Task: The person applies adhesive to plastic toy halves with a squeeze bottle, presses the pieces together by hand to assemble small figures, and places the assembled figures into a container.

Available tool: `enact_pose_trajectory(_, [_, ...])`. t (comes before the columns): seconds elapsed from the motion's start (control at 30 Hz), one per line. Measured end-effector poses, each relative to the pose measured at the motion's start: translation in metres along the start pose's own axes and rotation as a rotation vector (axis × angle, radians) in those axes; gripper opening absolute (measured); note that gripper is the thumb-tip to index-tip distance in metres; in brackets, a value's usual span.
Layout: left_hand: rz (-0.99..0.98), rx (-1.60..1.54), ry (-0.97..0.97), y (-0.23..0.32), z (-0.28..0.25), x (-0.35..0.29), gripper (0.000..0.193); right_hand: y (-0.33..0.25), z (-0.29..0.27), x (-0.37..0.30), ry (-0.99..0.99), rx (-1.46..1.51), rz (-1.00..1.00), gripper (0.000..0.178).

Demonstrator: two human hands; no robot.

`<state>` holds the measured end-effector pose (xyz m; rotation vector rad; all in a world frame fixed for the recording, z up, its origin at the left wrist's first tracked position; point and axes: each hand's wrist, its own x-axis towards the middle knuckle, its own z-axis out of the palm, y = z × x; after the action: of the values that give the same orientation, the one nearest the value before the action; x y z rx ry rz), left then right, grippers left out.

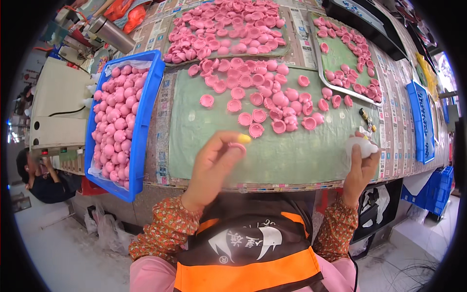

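My left hand [212,163] is raised over the near edge of the green mat [194,126]. Thumb and fingers pinch a small pink plastic half-shell [237,147], mostly hidden by the thumb. A yellow cover [244,138] sits on one fingertip. To the right, my right hand [362,170] has its fingers wrapped round a white squeeze bottle [357,147], tilted on its side. Beyond both hands lie many loose pink half-shells [245,118], some hollow side up, mixed with rounded pink pieces [279,99].
A blue crate [151,117] of pink balls stands at left. Behind, another sheet holds a pile of pink shells [224,29]. A metal-rimmed tray [350,95] with more sits at far right. Small dark and gold parts [365,117] lie near the bottle. A steel flask [112,35] stands far left.
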<state>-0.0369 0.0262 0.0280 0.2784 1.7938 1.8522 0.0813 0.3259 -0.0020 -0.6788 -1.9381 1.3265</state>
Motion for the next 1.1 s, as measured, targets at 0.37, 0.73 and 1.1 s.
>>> enact_pose_trajectory(0.37, [-0.149,-0.378,-0.058,-0.026,0.042,-0.031,0.024,-0.068,0.077,-0.076,-0.624,0.609,0.382,0.044])
enact_pose_trajectory(0.73, [-0.527,-0.670,-0.360,-0.025,0.011,-0.036,0.031,-0.065,0.072,-0.072,-0.774,0.257,0.264,0.033])
enact_pose_trajectory(1.1, [-0.505,-0.712,-0.262,-0.027,-0.001,-0.039,0.044,-0.058,0.066,-0.075,-0.688,0.189,0.101,0.037])
